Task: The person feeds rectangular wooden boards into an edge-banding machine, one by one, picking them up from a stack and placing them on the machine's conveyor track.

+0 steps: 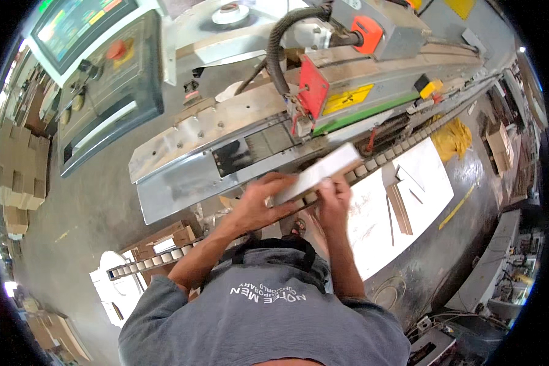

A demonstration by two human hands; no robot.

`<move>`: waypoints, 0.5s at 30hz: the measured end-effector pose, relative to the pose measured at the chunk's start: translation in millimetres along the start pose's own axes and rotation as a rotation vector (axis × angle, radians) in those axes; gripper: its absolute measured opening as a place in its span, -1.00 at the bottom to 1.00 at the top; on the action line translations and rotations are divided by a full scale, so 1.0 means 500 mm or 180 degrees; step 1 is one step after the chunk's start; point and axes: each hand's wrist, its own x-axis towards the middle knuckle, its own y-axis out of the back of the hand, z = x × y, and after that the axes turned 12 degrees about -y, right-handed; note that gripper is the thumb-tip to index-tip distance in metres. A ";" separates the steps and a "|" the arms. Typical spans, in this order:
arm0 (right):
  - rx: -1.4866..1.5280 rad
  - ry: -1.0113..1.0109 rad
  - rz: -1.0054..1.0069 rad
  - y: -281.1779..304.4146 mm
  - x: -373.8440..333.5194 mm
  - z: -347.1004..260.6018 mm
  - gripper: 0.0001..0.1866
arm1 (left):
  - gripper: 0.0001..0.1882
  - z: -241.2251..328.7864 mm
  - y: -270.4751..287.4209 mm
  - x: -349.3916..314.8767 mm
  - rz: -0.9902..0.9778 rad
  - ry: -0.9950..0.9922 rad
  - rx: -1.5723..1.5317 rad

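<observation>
Both my hands hold a short white-faced strip of board (320,173) that slants up to the right, its brown edge showing near the far end. My left hand (263,200) grips the near left end, thumb below and fingers above. My right hand (333,198) pinches the lower edge farther right, with the thumb against it. The strip is over a row of pale rollers (372,165) along the front of a large machine (238,122). Behind it, part of the machine's metal bed is hidden.
A control panel (113,85) with a screen and red button stands at the far left. A green-edged guard (372,113) runs along the machine. To the right, a white board (372,244) carries several brown strips (399,210). Stacked cartons (18,165) stand at left.
</observation>
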 end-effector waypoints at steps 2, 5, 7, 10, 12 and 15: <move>0.0744 -0.0287 -0.0637 -0.081 0.017 0.037 -0.69 | -0.50 -0.007 0.046 -0.035 0.0436 0.0416 0.0091; 0.0865 -0.0926 -0.1115 -0.183 0.026 0.077 -0.68 | -0.51 -0.089 0.123 -0.113 0.0869 0.0289 0.0947; 0.0824 -0.1091 -0.1396 -0.228 0.023 0.136 -0.53 | -0.51 -0.146 0.169 -0.155 0.0895 0.0218 0.1349; 0.0779 -0.1345 -0.1611 -0.307 0.002 0.164 -0.27 | -0.51 -0.213 0.215 -0.186 0.1049 -0.0078 0.1990; 0.0445 -0.1422 -0.1734 -0.339 0.010 0.168 -0.12 | -0.51 -0.221 0.225 -0.177 0.1367 -0.0530 0.2315; 0.0733 -0.1394 -0.1631 -0.385 0.022 0.182 -0.13 | -0.52 -0.185 0.234 -0.174 0.1519 -0.0168 0.2918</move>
